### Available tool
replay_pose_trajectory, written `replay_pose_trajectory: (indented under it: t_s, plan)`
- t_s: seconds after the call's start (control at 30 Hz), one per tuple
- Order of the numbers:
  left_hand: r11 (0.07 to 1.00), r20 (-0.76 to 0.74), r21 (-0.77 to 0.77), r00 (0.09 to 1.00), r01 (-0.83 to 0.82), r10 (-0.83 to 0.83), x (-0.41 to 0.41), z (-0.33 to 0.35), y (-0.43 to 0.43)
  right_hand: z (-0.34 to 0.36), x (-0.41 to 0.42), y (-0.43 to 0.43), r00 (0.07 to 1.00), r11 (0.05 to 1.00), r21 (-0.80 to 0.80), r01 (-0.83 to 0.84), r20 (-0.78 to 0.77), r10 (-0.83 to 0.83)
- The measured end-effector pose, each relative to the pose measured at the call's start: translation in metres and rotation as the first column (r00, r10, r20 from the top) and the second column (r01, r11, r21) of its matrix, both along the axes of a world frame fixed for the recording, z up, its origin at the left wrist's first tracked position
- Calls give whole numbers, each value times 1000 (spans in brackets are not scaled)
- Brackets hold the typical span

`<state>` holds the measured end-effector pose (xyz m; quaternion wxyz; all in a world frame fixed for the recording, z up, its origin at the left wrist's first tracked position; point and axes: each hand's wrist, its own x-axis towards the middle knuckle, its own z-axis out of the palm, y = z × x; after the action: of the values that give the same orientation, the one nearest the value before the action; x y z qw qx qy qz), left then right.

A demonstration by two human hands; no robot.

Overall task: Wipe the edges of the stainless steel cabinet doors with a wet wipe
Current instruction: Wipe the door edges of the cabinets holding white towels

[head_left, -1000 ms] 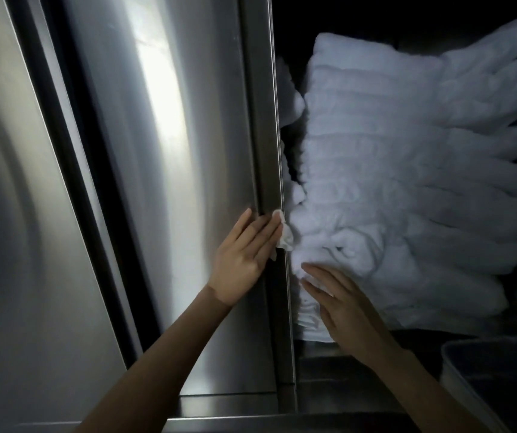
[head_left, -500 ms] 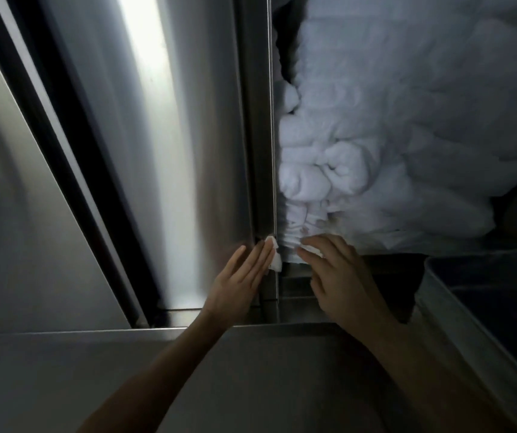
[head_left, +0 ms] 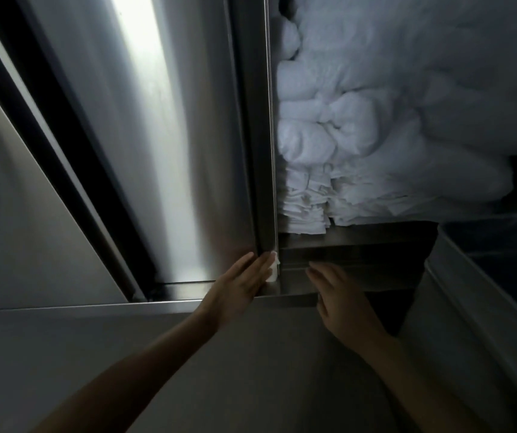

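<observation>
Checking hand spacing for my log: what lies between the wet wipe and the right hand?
In the head view, only bare steel cabinet frame lies between the wet wipe and the right hand.

Glossy brushed steel cabinet door [head_left: 163, 151], soft white cloth towels [head_left: 391, 120]

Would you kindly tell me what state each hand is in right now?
Left hand: open, straight fingers pressing the wet wipe against the door edge.
Right hand: open, fingers relaxed, holding nothing.
</observation>
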<state>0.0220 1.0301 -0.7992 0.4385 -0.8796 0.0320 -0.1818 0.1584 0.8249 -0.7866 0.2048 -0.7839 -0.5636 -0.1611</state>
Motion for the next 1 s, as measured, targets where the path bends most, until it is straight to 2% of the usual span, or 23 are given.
replay_pose_trajectory:
  t_s: [0.13, 0.33, 0.4, 0.47, 0.5, 0.57, 0.6, 0.67, 0.83, 0.9, 1.0]
  plan:
    - [997, -6, -54, 999, 47, -48, -2, 9, 1, 7, -9, 16, 998, 998, 26, -59, 35, 58]
    - [963, 160, -233, 982, 138, -102, -28, 33, 5, 6, -13, 44, 987, 976, 153, -158, 33, 155]
    - [935, 307, -332, 951, 129, -22, -42, 47, 9, 1, -11, 52, 984, 966, 187, -178, 45, 172]
    - [910, 421, -410, 898, 61, 130, -45, 65, 16, -5, -9, 60, 980, 965, 179, -193, 74, 183]
    - [907, 449, -421, 874, 25, 185, -42, 71, 21, -8, -6, 65, 981, 967, 181, -178, 111, 160]
    - [914, 456, -406, 861, -22, 224, -32, 75, 28, -12, -6, 72, 982, 966, 176, -191, 46, 185]
    - [918, 452, -396, 862, -36, 229, -28, 73, 29, -9, -8, 75, 977, 970, 128, -207, 76, 199]
    - [919, 460, -391, 855, -47, 239, -22, 66, 30, -9, -7, 79, 938, 966, 30, -255, 252, 240]
    - [915, 491, -402, 833, -43, 255, -16, 61, 30, 1, 6, 90, 819, 957, -34, -287, 509, 263]
    - [911, 506, -411, 822, -38, 263, -13, 59, 29, 7, 10, 96, 748, 940, -30, -339, 598, 288]
    - [918, 515, -396, 819, -35, 254, -9, 56, 30, 33, 14, 95, 773, 928, 104, -359, 591, 232]
